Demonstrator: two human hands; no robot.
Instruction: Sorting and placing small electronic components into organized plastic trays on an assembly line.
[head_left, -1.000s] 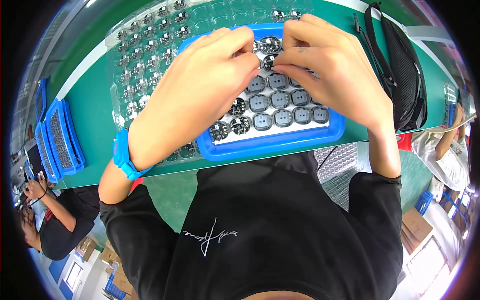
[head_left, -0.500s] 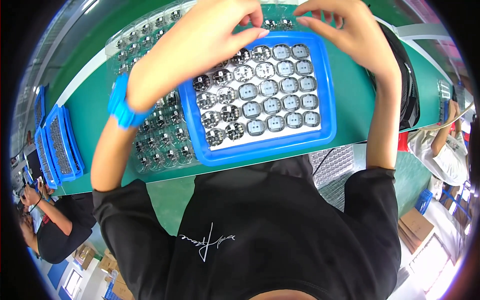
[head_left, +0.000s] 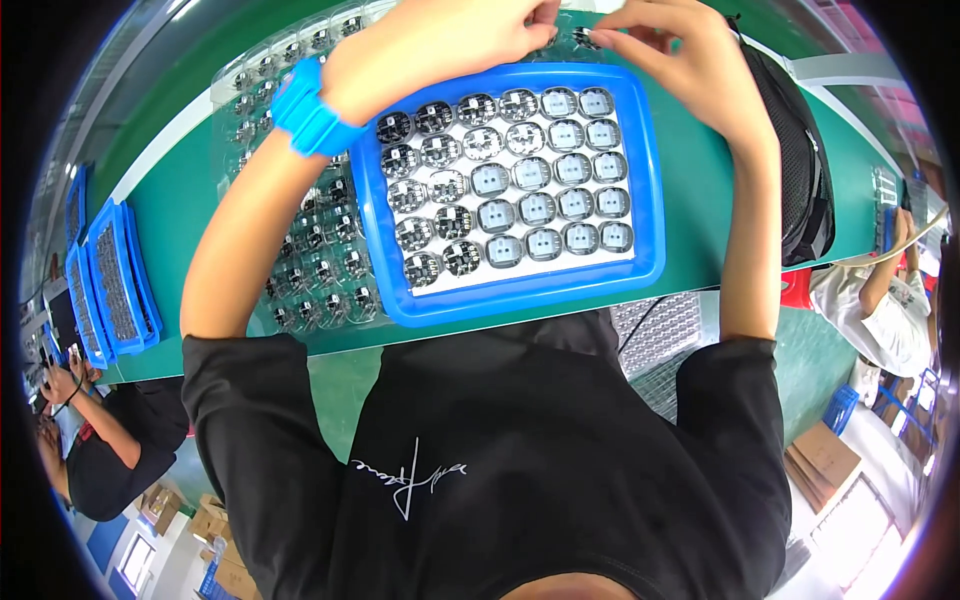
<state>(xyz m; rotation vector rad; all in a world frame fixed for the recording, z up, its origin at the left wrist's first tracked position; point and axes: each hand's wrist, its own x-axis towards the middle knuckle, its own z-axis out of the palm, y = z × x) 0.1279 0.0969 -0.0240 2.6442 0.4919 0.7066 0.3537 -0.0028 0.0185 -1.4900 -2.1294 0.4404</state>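
At the far edge of the blue tray [head_left: 654, 190], my left hand [head_left: 500, 32] is closed, its fingertips pinched at a small circuit module [head_left: 552, 38] that they mostly cover. My right hand [head_left: 690, 55] pinches another small dark-and-silver circuit module [head_left: 583, 39] between thumb and finger. Both hands are over a clear plastic blister tray [head_left: 567, 52] behind the blue tray. Rows of round units lie on a white sheet [head_left: 520, 277] inside the blue tray. Those on the left show bare circuit parts [head_left: 462, 258]; many on the right are grey-faced housings [head_left: 540, 244].
Clear blister trays [head_left: 325, 270] with several modules lie left of the blue tray on the green table [head_left: 700, 230]. A black mesh bag [head_left: 800, 160] sits at the right. More blue trays [head_left: 120, 280] stand far left, where another person [head_left: 110, 440] works. Someone in white [head_left: 875, 310] is at right.
Both hands have closed from spread fingers into pinches at the modules behind the blue tray. My left hand has shifted farther away and right, uncovering the upper left units.
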